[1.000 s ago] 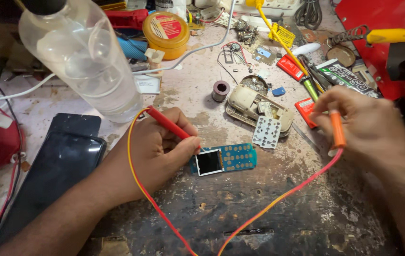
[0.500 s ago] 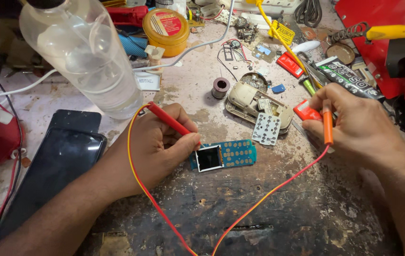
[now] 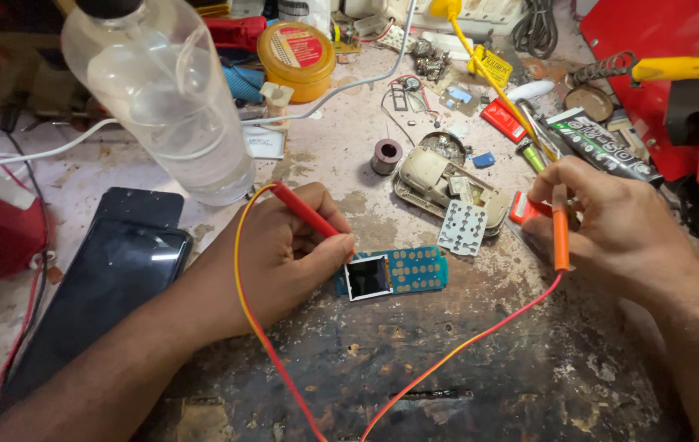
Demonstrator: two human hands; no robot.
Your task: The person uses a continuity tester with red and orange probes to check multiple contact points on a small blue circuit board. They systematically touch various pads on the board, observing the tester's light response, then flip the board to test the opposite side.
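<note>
My left hand point(image 3: 280, 254) grips a red test probe point(image 3: 310, 212) like a pen, its tip down at the left end of a small blue circuit board point(image 3: 394, 274) with a little square screen. The thumb rests against the board's left edge. My right hand point(image 3: 611, 225) holds an orange test probe point(image 3: 561, 233) upright, to the right of the board and apart from it, near a small red part point(image 3: 523, 206). Orange and red leads point(image 3: 447, 352) trail from both probes toward me.
A clear plastic bottle point(image 3: 161, 98) stands at the back left, a black smartphone point(image 3: 112, 274) lies left. A beige phone shell point(image 3: 439, 184) and white keypad point(image 3: 462, 227) sit behind the board. A yellow round tin point(image 3: 295, 59), red tools point(image 3: 677, 90) and small parts crowd the back.
My right hand with the orange probe has drawn left and back toward the small red part. The left hand and red probe stay at the board.
</note>
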